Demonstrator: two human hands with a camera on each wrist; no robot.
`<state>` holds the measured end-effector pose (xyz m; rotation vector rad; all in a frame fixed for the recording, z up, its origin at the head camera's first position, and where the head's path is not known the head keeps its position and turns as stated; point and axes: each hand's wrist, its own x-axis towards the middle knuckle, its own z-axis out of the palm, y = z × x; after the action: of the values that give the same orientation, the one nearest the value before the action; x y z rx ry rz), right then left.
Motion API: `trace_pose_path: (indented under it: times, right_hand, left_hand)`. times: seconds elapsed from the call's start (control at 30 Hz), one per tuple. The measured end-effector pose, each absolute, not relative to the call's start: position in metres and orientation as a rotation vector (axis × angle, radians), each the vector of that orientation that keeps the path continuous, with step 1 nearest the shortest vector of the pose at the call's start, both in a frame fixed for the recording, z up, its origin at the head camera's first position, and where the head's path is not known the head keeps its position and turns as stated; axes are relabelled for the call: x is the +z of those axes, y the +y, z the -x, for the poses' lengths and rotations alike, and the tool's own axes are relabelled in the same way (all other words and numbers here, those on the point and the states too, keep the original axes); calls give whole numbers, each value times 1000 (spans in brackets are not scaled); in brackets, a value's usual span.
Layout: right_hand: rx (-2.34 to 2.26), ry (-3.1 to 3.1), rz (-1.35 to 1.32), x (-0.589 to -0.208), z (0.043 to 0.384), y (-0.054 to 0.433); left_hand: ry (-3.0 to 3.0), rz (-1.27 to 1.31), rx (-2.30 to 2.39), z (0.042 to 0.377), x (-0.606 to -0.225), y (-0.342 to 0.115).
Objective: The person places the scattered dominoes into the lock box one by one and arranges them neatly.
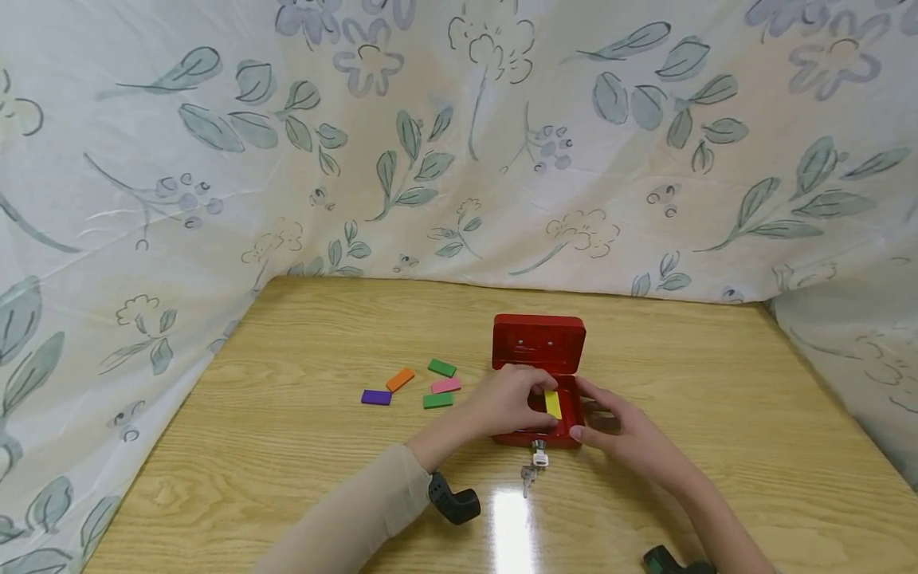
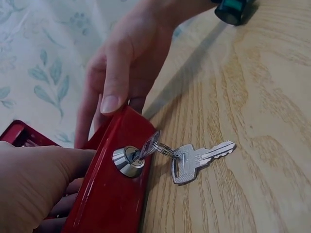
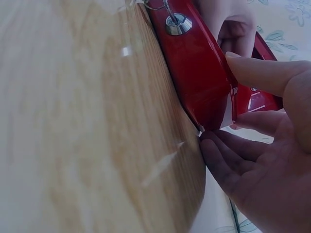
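Note:
A small red cash box (image 1: 566, 438) stands on the table with its lid (image 1: 538, 339) raised at the back. Inside it, my left hand (image 1: 502, 399) pinches a yellow block (image 1: 552, 404) by its two ends, thumb toward the front. My right hand (image 1: 631, 442) steadies the box's right side; in the right wrist view its thumb (image 3: 262, 73) lies on the rim, with the other fingers against the side and bottom corner. A key sits in the front lock (image 2: 129, 161), and a second key (image 2: 194, 160) hangs from its ring onto the table.
Left of the box lie several flat blocks: a purple one (image 1: 376, 397), an orange one (image 1: 400, 379), a pink one (image 1: 446, 386), and green ones (image 1: 438, 400) near the left forearm. A floral cloth (image 1: 459, 159) hangs behind and beside the wooden table (image 1: 287, 478).

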<state>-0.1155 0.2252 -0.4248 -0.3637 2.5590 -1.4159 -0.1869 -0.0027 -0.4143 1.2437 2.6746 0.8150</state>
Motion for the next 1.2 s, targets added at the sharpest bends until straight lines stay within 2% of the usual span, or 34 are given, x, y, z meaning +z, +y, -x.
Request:
trace_pose_path:
  times: [0.57,1.2]
  right_hand:
    - [-1398,2580,370,-426,118,223]
    - [-1414,2570,389,-425,116,223]
  left_hand:
    - [2515,-1252,868,192,-415,-10]
    - [2637,-1277,844,195,-425,7]
